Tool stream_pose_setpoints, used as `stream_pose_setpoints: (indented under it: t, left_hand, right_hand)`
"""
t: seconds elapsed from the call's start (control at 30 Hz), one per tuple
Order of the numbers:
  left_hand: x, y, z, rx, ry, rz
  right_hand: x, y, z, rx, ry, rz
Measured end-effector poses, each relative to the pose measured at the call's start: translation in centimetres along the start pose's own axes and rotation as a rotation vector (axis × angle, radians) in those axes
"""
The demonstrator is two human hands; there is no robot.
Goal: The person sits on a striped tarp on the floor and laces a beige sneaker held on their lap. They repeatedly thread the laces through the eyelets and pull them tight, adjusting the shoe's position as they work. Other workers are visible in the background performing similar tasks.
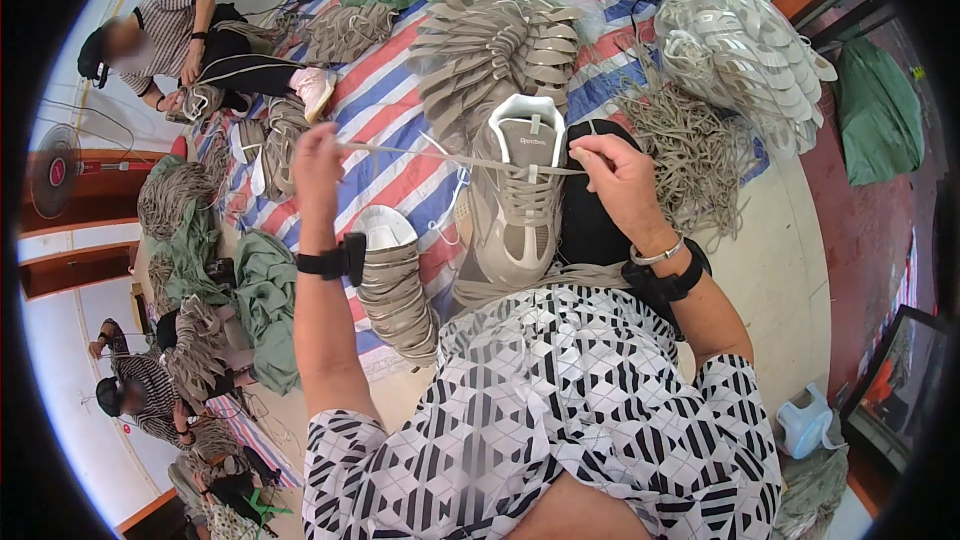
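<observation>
A beige and white sneaker (515, 245) rests upright across my lap, its toe toward me and its padded collar away from me. A flat beige shoelace (440, 153) is drawn out sideways from the top of its lacing, running to both hands. Out to the left, my left hand (318, 170), slightly blurred, is closed on the long end. My right hand (618, 175) pinches the shorter end just right of the tongue. Lower down, the lace crosses the shoe in rows. Left of the sneaker lies a stack of beige shoe uppers (395, 285).
Beyond the sneaker, shoe uppers (480, 50) fan out on a striped sheet (385, 130). Loose laces (690, 150) pile at right, near bagged shoes (745, 50). Green sacks (270, 310) lie at left. A co-worker (175, 35) handles a shoe at far left; another (150, 390) sits below.
</observation>
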State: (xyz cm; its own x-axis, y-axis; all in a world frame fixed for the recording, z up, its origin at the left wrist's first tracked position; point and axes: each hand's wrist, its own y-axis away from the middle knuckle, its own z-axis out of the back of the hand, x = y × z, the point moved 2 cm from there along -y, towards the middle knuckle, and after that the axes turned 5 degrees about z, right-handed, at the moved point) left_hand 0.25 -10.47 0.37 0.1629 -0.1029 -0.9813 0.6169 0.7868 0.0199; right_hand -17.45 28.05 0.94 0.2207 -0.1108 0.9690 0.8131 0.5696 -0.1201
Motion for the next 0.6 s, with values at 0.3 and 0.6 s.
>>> stream_pose_setpoints:
  t: [0.3, 0.6]
  left_hand:
    - [-6.1, 10.5, -16.8, 0.435, -0.442, -0.706]
    - [-6.2, 10.0, -17.9, 0.651, -0.739, -0.399]
  right_hand:
    - [-2.1, -0.2, -1.7, 0.207, 0.352, 0.195]
    - [-3.6, 4.1, 3.7, 0.15, 0.148, -0.036]
